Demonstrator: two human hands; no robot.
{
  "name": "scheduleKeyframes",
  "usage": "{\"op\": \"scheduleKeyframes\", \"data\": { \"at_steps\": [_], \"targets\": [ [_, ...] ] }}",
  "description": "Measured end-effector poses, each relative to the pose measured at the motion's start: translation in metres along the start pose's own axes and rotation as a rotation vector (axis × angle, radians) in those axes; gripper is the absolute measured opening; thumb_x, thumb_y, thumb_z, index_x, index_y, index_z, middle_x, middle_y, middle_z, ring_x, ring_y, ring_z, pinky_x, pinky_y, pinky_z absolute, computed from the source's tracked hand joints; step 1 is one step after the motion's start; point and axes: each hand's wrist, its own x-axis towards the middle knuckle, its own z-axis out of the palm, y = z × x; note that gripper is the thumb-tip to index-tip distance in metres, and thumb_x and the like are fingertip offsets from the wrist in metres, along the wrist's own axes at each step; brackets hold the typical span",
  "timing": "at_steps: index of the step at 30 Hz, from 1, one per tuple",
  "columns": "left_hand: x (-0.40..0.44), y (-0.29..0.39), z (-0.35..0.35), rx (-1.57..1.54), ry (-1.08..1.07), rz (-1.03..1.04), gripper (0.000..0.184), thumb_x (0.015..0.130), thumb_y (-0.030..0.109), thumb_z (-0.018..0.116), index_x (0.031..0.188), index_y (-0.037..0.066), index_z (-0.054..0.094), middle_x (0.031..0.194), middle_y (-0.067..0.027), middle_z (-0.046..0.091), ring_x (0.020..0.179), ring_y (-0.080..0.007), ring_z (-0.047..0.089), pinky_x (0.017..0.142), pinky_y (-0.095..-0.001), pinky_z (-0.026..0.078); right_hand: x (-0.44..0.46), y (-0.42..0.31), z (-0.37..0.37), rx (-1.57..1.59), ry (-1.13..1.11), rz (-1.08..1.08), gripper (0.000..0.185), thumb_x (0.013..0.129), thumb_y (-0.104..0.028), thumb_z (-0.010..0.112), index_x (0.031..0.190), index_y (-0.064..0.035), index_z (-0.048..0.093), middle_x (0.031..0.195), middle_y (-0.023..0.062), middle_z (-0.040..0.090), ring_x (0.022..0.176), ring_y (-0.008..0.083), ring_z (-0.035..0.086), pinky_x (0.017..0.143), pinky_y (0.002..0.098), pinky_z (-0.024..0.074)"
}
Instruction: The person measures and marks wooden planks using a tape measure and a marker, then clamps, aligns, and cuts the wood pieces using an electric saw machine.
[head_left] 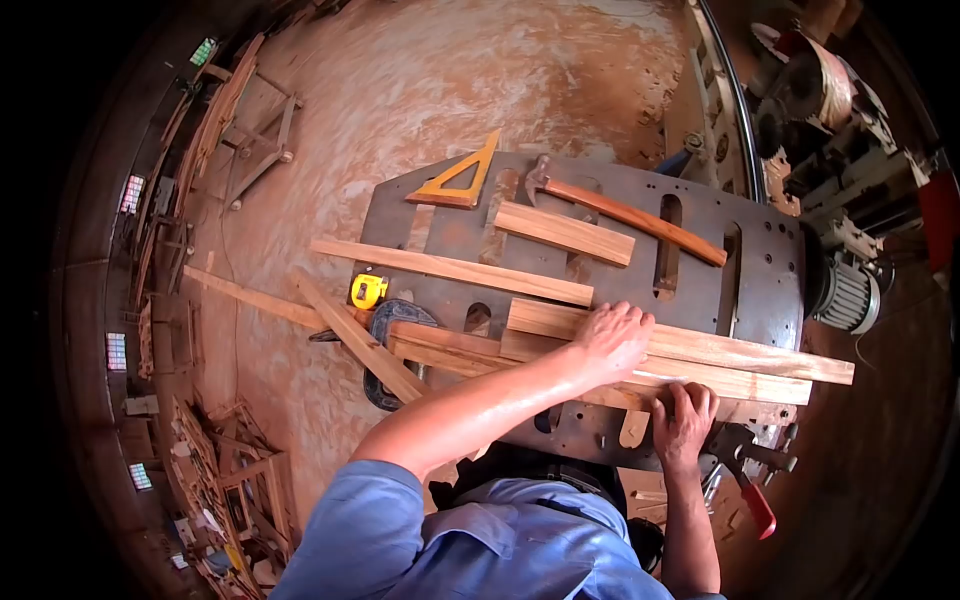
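Note:
Two wooden boards lie side by side on the metal table [400,200], running left to right. My left hand [612,345] reaches across the far board [760,355], its fingers curled over the far edge. My right hand [686,425] grips the near edge of the near board [735,380] with bent fingers; its underside is hidden. A black C-clamp [384,385] sits left of the boards around a long wooden strip [440,340]. Beyond my hands lie a thin wooden strip [460,270] and a short wooden block [565,234].
A hammer [640,218], a yellow speed square [458,185] and a yellow tape measure [368,291] rest on the table. A red-handled clamp [757,505] juts from the near right edge. At right stands a motor [848,298]; scrap wood [235,465] is piled at left.

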Motion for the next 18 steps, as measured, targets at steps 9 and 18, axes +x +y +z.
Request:
{"op": "scheduleKeyframes", "data": {
  "at_steps": [9, 18],
  "targets": [
    [-0.005, -0.012, 0.009, -0.049, 0.045, -0.038, 0.040, 0.085, 0.026, 0.076, 0.110, -0.002, 0.063, 0.109, -0.0186, 0.069, 0.108, -0.0325, 0.064, 0.095, -0.0434, 0.053, 0.002, -0.002, -0.002, -0.007, 0.014, -0.019, 0.039, 0.074, -0.014, 0.081, 0.110, -0.0061, 0.066, 0.108, 0.0156, 0.060, 0.110, 0.0392, 0.052, 0.099, 0.0516, 0.0422],
    [-0.001, -0.023, 0.001, -0.117, -0.026, -0.017, 0.042, 0.083, 0.027, 0.079, 0.112, 0.000, 0.064, 0.113, -0.0185, 0.068, 0.113, -0.0330, 0.063, 0.101, -0.0427, 0.050, 0.004, -0.004, -0.003, 0.005, 0.017, -0.002, 0.040, 0.073, -0.014, 0.082, 0.110, -0.0060, 0.067, 0.108, 0.0157, 0.060, 0.110, 0.0395, 0.053, 0.098, 0.0518, 0.0425]
  ]
}}
